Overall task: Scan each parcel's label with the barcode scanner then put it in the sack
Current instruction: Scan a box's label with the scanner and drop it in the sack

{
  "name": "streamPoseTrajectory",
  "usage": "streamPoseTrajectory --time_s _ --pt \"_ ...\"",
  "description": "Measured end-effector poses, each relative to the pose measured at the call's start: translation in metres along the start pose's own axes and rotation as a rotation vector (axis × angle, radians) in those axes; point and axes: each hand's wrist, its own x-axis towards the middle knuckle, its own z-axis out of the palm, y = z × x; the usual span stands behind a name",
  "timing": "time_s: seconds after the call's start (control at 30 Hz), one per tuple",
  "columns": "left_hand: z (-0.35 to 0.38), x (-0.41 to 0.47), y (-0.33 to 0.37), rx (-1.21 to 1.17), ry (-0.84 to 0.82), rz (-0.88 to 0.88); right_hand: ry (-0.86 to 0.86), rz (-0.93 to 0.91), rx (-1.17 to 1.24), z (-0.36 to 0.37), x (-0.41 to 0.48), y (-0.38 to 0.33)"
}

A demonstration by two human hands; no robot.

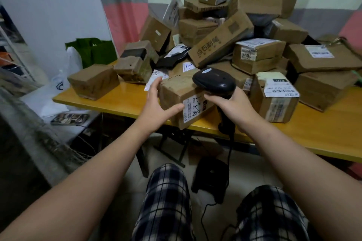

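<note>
The barcode scanner's (214, 81) handle is mostly hidden inside the right grip (235, 101), whose fingers curl round it; its window is out of sight. The cardboard parcel (180, 88) sits at the counter's (323, 129) near edge, with its right end covered by the scanner head just above it. The left grip (156, 103) is spread, with straight fingers along the parcel's left side and the thumb on its front beside the white label (194, 106).
</note>
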Motion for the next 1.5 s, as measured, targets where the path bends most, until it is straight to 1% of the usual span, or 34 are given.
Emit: streamPoseTrajectory --time_s 0.1,0.17,0.27,0.37,0.43,0.53,0.63,0.67,0.77,0.8,0.9,1.07,1.3,1.5 --pt "0.009 -0.015 -0.018 0.066 -0.009 -0.099 0.092 -0.023 -0.071 0.004 0.0 0.002" --pt "0.014 -0.016 -0.022 0.095 -0.003 -0.147 0.103 -0.019 -0.051 0.003 0.002 0.002" --pt "0.015 -0.006 -0.016 0.096 0.003 -0.09 0.094 -0.009 -0.021 -0.001 0.007 0.0" --pt "0.001 0.016 0.008 0.08 0.083 -0.06 0.071 -0.004 0.016 -0.006 0.009 -0.002" --pt "-0.011 0.034 0.028 0.044 0.12 0.009 0.027 0.007 0.081 -0.007 0.006 -0.005" --pt "-0.018 0.054 0.047 0.081 0.07 0.09 0.024 0.04 0.173 -0.005 0.002 0.0" --pt "-0.008 0.06 0.042 0.144 0.048 0.134 0.047 0.065 0.204 -0.002 -0.006 0.007" --pt "-0.003 0.056 0.038 0.11 0.05 0.136 0.059 0.07 0.203 -0.002 -0.009 0.009" --pt "0.016 0.034 0.021 -0.129 0.036 0.07 0.118 0.073 0.178 -0.005 -0.02 0.011" --pt "0.021 0.026 0.013 -0.158 0.026 0.057 0.156 0.056 0.146 -0.006 -0.023 0.012" --pt "0.029 0.013 -0.004 -0.105 -0.025 0.048 0.265 0.003 0.045 -0.012 -0.037 0.017" --pt "0.028 0.019 -0.004 -0.12 0.02 0.044 0.319 -0.033 -0.002 -0.01 -0.061 0.028" --pt "0.024 0.04 -0.005 -0.199 0.068 -0.028 0.316 -0.039 0.03 -0.002 -0.049 0.022" --pt "0.022 0.043 -0.006 -0.214 0.052 -0.047 0.29 -0.045 -0.044 -0.001 -0.048 0.021"
